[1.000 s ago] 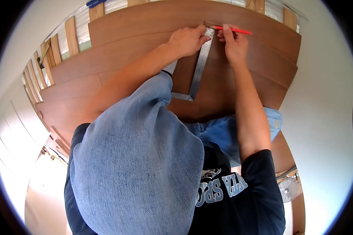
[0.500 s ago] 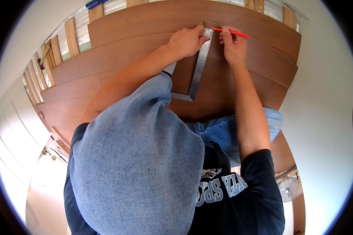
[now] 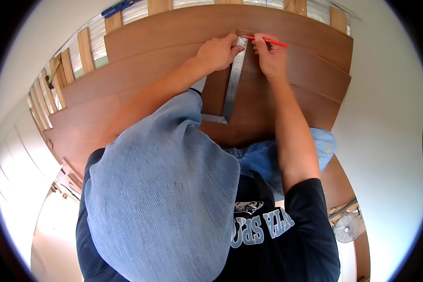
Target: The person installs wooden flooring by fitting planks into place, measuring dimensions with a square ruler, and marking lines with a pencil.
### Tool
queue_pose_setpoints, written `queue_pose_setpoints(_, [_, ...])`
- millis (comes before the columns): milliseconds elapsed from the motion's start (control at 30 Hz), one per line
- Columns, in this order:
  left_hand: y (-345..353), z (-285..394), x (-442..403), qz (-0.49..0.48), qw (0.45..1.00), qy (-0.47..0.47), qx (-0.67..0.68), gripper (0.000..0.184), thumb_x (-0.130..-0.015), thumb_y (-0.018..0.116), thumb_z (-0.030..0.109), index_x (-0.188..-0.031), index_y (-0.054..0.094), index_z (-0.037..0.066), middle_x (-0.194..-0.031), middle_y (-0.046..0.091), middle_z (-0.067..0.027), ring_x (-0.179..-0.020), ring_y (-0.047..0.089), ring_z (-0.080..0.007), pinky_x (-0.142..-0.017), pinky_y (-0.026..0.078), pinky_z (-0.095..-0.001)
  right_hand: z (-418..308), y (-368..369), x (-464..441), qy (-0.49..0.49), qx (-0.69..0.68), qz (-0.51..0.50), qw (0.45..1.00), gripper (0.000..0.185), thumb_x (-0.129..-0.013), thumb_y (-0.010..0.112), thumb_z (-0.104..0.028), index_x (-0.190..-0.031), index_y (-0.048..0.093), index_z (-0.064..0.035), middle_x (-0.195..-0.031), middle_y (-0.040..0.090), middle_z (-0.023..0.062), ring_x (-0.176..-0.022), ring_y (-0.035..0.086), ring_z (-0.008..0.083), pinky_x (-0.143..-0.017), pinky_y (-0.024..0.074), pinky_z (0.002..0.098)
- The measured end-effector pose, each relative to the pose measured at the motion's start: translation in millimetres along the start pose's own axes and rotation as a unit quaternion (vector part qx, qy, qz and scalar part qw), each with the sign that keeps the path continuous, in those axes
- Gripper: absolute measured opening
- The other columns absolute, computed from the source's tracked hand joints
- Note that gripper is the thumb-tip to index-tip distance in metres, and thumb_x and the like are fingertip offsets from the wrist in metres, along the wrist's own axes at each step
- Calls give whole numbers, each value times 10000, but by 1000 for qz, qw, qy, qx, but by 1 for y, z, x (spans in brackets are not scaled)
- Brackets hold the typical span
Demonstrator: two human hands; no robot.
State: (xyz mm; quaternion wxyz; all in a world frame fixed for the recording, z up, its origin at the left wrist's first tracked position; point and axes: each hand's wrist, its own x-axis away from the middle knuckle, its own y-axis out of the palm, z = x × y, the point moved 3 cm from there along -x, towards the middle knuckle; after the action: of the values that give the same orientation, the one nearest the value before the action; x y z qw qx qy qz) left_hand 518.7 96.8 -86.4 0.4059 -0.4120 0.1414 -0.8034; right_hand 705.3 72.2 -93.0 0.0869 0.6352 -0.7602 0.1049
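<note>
A metal carpenter's square (image 3: 235,77) with ruler markings lies on a brown wooden plank (image 3: 216,91), its long blade running away from me. My left hand (image 3: 218,52) is closed at the blade's far end, the thumb on the metal and the fingers by the plank's end. Between the fingers and thumb of my right hand (image 3: 271,56) is a slim red pencil (image 3: 272,42). Its tip points left and meets the plank at the far end of the square. My left forearm and the denim cloth at my head hide part of the plank.
Brown floorboards (image 3: 174,28) in staggered rows surround the work. Beyond them, wooden battens (image 3: 85,49) lie over silvery foil. A blue tool (image 3: 117,8) and a hammer (image 3: 52,73) rest near the far left edge. A fan (image 3: 348,227) stands behind at right, beside a white wall (image 3: 390,141).
The pencil tip has moved slightly left across the far end of the square. My left hand keeps its hold there. The whole view has shifted a little.
</note>
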Motion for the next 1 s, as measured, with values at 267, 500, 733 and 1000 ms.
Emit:
queue_pose_setpoints(267, [1,-3,2,14,999,29,-8,368,-1068,624,461,-1081,621,94,-896,755,-154,-836,748,-350,-742,573,-478,-5,-3,-2,8,6,-15,1000,176,-1048,694,-171,-1137,713,-21,-897,716,48,-770,654,106,-673,531,258])
queue_pose_setpoints(500, [-1,-22,15,-34,986,-16,164,339,-1034,738,366,-1032,643,41,-866,768,-102,-710,750,-177,-601,579,-335,-47,-77,64,-51,38,28,998,243,-1072,678,-173,-1254,672,-12,-1057,745,120,-924,712,215,-864,587,345])
queue_pose_setpoints(733, [4,-17,34,-14,999,24,36,443,-901,848,370,-1145,680,41,-1021,809,-161,-955,781,-342,-833,609,-451,-55,-146,77,-160,584,-99,789,928,-836,889,-373,-1579,434,-53,-1627,449,237,-1475,433,452,-1207,369,553])
queue_pose_setpoints(1000, [-50,-58,60,-43,895,1,445,214,-1096,660,232,-1197,670,44,-1064,738,-60,-899,715,-151,-760,587,-293,-62,-140,19,-105,692,-233,676,1299,-685,974,-463,-1678,243,-55,-1709,308,242,-1587,289,422,-1300,244,575])
